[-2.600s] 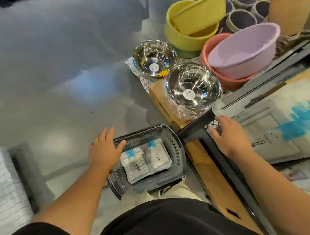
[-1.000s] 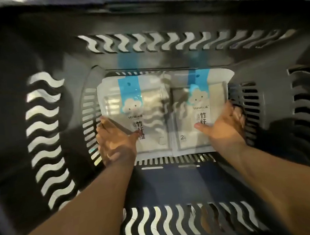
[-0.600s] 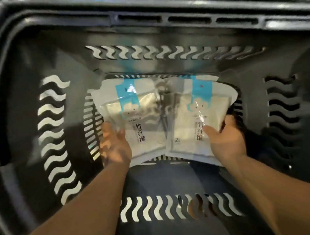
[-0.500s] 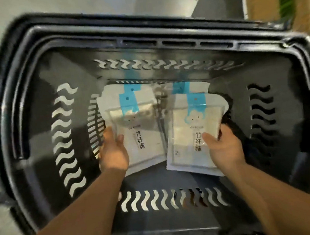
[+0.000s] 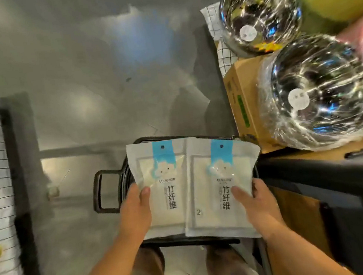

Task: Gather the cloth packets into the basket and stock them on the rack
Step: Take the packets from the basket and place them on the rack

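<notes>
Rack (image 5: 309, 169) at 3 o'clock; right hand (image 5: 258, 206) nearer than left hand (image 5: 136, 210). Both pinch cloth packets (image 5: 221, 178), axes 12–6.

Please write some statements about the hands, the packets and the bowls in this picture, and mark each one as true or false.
1. The left hand holds the left packet, and the right hand holds the right packet. True.
2. Both packets lie on the floor of the basket. False: they are held up over it.
3. The right packet shows a printed 2 near its lower left corner. True.
4. The wrapped steel bowl sits inside the basket. False: it sits on the cardboard box, beside the basket.
</notes>
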